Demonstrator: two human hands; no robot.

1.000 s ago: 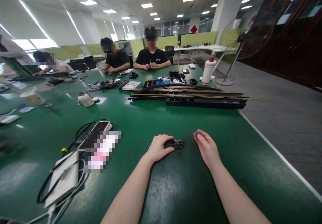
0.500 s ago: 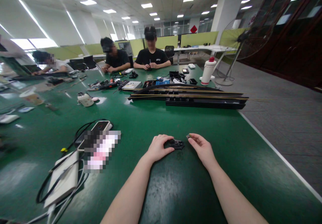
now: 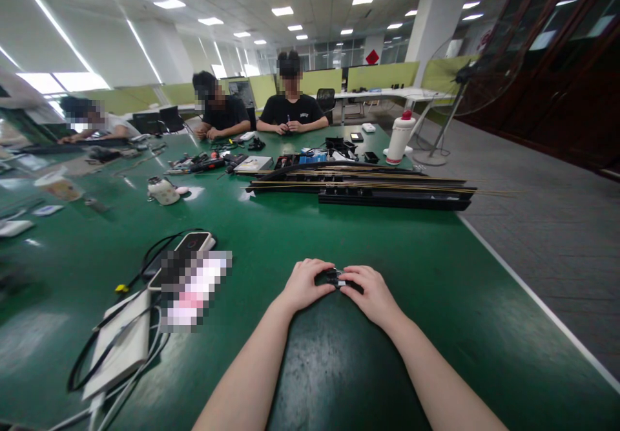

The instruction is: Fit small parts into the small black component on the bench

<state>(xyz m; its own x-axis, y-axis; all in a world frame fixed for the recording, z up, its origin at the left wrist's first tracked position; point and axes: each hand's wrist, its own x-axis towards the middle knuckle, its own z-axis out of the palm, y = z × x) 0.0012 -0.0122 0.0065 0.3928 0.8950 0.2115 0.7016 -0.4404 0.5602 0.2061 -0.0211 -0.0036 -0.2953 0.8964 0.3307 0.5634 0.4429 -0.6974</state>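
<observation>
Near the middle of the green table, a small black mechanical part (image 3: 334,277) lies between my hands. My left hand (image 3: 306,285) is closed on its left end, thumb in front and fingers behind. My right hand (image 3: 371,292) has its thumb and fingers curled round the right end. A tiny pale patch (image 3: 341,283) shows on the part beside the right thumb; whether it is a separate piece I cannot tell. My fingers cover much of the part.
Long black rails (image 3: 394,199) with thin brass-coloured rods lie across the table ahead. To the left are a phone (image 3: 191,250), a white power bank (image 3: 121,347) with cables, and a patterned jar (image 3: 163,190). A white bottle (image 3: 400,139) stands far right. Two co-workers (image 3: 293,111) sit opposite.
My right hand, which pinched a small greyish piece just right of the black part, has moved left onto the part. My left hand has stayed in place.
</observation>
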